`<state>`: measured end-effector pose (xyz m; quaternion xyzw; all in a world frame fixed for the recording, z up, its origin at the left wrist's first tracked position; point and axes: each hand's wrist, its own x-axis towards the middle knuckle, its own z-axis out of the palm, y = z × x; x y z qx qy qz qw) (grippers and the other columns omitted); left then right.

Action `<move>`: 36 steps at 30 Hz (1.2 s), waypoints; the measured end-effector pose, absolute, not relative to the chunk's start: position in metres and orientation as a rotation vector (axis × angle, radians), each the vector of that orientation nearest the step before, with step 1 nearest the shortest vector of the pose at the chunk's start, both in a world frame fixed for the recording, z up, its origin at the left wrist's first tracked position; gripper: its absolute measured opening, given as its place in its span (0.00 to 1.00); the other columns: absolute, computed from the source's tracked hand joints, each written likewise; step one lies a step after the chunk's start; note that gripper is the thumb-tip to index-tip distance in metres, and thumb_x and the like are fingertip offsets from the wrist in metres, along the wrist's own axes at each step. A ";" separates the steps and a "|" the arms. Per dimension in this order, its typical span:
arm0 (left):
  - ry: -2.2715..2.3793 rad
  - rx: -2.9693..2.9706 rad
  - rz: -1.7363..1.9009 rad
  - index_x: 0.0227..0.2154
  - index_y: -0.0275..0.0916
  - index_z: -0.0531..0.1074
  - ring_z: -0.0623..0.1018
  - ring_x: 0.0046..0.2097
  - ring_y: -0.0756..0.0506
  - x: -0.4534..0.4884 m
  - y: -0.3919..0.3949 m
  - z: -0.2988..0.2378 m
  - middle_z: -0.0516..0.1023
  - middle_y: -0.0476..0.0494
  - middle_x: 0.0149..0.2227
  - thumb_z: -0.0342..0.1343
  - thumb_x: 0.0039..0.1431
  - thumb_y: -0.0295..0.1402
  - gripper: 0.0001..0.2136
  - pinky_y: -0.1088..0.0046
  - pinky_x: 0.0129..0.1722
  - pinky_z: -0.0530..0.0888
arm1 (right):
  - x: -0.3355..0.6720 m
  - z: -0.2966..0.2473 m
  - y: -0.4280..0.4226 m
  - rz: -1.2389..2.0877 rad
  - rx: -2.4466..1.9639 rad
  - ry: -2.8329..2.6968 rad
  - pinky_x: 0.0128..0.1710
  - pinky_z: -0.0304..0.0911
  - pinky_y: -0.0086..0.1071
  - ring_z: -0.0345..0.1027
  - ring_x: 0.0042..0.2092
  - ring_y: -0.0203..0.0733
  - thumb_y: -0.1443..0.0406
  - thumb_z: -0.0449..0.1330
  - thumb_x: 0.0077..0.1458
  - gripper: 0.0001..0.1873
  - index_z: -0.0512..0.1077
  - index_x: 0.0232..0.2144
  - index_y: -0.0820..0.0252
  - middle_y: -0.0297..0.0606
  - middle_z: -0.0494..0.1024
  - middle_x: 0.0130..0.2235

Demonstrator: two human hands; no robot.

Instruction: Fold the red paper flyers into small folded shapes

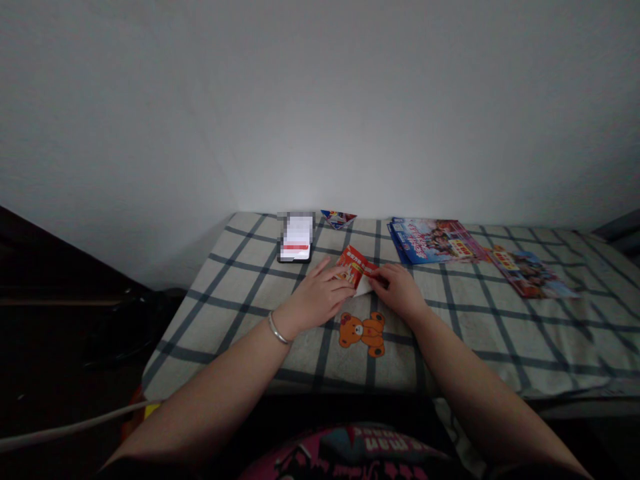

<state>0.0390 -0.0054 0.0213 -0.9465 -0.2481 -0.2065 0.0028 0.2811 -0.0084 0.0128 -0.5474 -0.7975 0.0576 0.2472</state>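
Note:
A small red printed sheet of paper (354,259) lies on the checked tablecloth in front of me, with part of its white side (365,285) turned up. My left hand (320,293), a silver bangle at its wrist, rests over the left part of the sheet with its fingers stretched out. On the right, my right hand (396,288) pinches the sheet's edge between thumb and fingers. The fingers of both hands cover parts of the paper, so its full shape is hidden. Just below it, an orange teddy bear picture (362,333) shows on the cloth.
Behind my left hand, a phone (297,239) with a lit screen lies near the wall. Beside it is a folded paper triangle (339,219). Several colourful leaflets (430,240) overlap at the right, with another leaflet (535,270) farther right. The checked tablecloth (240,280) reaches the wall.

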 end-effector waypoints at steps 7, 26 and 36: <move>-0.688 -2.997 -0.596 0.48 0.47 0.73 0.67 0.60 0.42 0.042 -0.006 0.019 0.77 0.49 0.48 0.57 0.58 0.29 0.15 0.48 0.66 0.50 | 0.280 0.014 -0.009 0.156 -1.537 -2.161 0.40 0.61 0.37 0.69 0.36 0.44 0.64 0.59 0.56 0.06 0.75 0.33 0.58 0.39 0.78 0.33; -0.731 -2.956 -0.581 0.53 0.41 0.70 0.71 0.55 0.41 0.053 -0.011 0.014 0.75 0.43 0.52 0.56 0.60 0.35 0.18 0.55 0.59 0.63 | 0.281 0.013 -0.001 -0.010 -1.533 -2.090 0.44 0.61 0.40 0.67 0.41 0.46 0.62 0.58 0.60 0.06 0.75 0.33 0.55 0.40 0.77 0.37; -0.740 -3.040 -0.581 0.51 0.43 0.71 0.70 0.56 0.43 0.049 -0.008 0.012 0.76 0.48 0.51 0.55 0.61 0.33 0.15 0.55 0.61 0.61 | 0.280 0.009 0.003 0.008 -1.593 -2.110 0.43 0.61 0.40 0.67 0.39 0.46 0.60 0.58 0.59 0.08 0.75 0.32 0.55 0.39 0.77 0.34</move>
